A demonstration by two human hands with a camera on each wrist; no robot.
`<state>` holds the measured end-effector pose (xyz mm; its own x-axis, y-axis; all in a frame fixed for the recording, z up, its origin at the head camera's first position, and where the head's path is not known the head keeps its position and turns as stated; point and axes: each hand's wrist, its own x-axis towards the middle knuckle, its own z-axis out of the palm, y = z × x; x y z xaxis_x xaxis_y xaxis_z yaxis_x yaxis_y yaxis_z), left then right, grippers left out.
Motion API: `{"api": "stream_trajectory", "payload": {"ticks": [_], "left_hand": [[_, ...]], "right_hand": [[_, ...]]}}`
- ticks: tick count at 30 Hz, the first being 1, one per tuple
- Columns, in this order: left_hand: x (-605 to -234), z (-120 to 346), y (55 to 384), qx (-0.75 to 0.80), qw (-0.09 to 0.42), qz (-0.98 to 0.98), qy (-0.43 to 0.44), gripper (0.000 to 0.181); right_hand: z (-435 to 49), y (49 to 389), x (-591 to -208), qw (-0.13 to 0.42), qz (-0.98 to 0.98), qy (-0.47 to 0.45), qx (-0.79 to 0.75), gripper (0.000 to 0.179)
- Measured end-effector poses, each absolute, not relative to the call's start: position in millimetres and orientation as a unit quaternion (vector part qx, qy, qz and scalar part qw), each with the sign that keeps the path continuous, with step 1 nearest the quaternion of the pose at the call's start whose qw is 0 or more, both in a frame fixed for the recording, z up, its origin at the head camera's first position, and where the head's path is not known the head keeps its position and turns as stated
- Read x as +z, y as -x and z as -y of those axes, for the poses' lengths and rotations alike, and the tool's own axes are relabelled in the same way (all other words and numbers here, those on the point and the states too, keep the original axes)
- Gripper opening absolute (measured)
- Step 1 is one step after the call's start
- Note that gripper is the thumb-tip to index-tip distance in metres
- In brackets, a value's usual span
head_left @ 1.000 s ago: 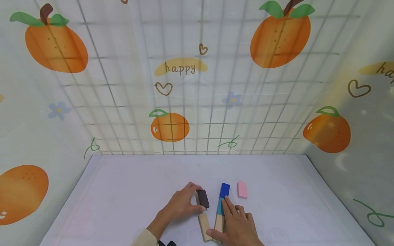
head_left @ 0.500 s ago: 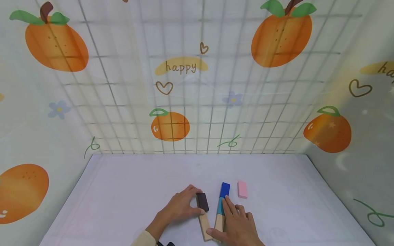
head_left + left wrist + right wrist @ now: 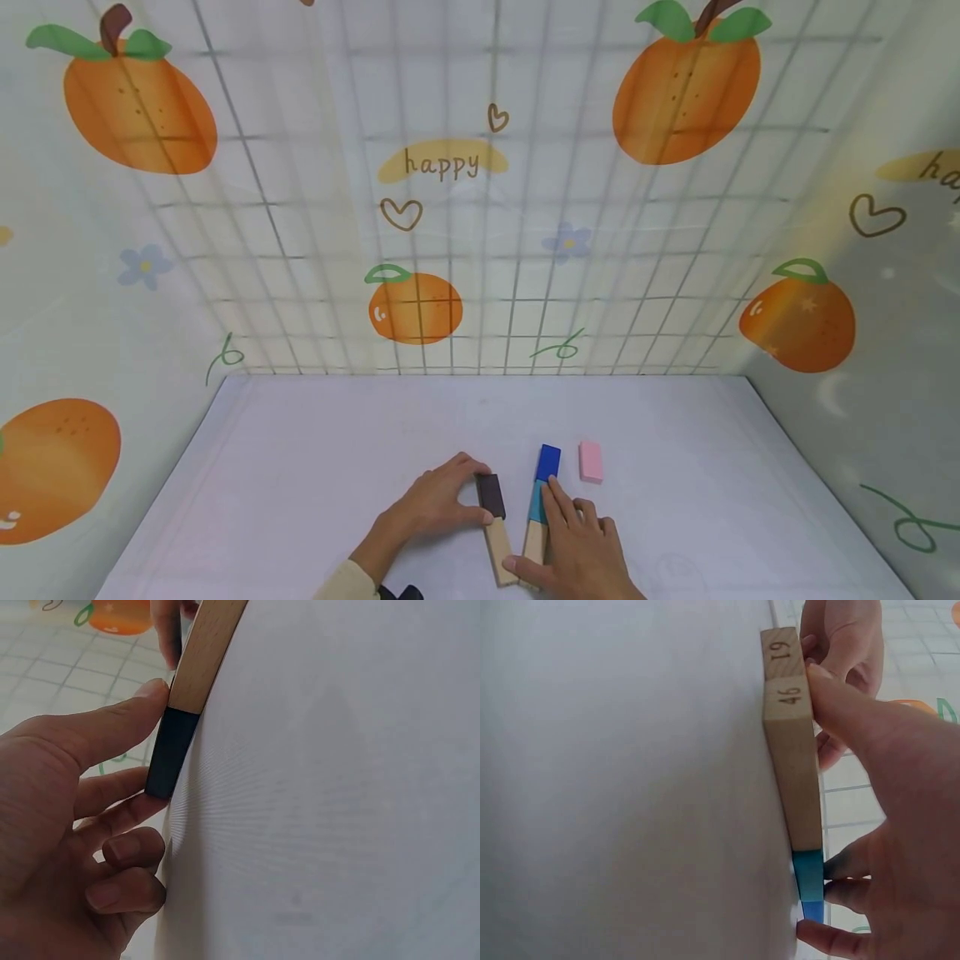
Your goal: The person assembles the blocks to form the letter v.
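In the head view my left hand (image 3: 442, 500) pinches a black block (image 3: 491, 497) lengthwise, thumb at its near end and a finger at its far end. The left wrist view has that block butted against a plain wooden block (image 3: 206, 656). My right hand (image 3: 585, 546) lies over a second row: a wooden block (image 3: 534, 542), a teal block (image 3: 537, 503) and a dark blue block (image 3: 548, 461). Its extended fingers rest by the teal block, and its thumb touches the wooden blocks' near ends, which meet. Digits mark those ends (image 3: 789, 697) in the right wrist view.
A pink block (image 3: 590, 462) lies apart, right of the dark blue one. The white table (image 3: 322, 433) is walled by a curtain (image 3: 480, 250) with orange prints over a wire grid. A dark object (image 3: 405, 592) shows at the bottom edge beside the left sleeve.
My left hand has drawn the black block toward the person and slightly left, closing its gap to the left wooden block. The right hand stays in place.
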<state>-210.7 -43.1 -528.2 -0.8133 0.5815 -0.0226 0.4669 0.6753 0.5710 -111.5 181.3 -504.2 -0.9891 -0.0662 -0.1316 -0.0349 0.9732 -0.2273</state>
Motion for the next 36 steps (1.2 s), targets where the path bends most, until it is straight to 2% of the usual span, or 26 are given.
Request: {"api": "stream_trajectory", "payload": {"ticks": [17, 26, 36], "left_hand": [[-528.1, 41.1, 211.9, 0.271, 0.102, -0.912, -0.292, 0.06], [-527.6, 49.8, 214.7, 0.26, 0.11, -0.905, -0.318, 0.069], [-526.7, 45.7, 214.7, 0.242, 0.086, -0.912, -0.321, 0.071]], "right_hand": [[-182.3, 112.8, -507.1, 0.078, -0.991, 0.024, -0.106, 0.128], [-181.8, 113.1, -507.2, 0.076, -0.991, 0.021, -0.107, 0.13], [-182.0, 113.1, -507.6, 0.079, -0.99, 0.021, -0.114, 0.129]]}}
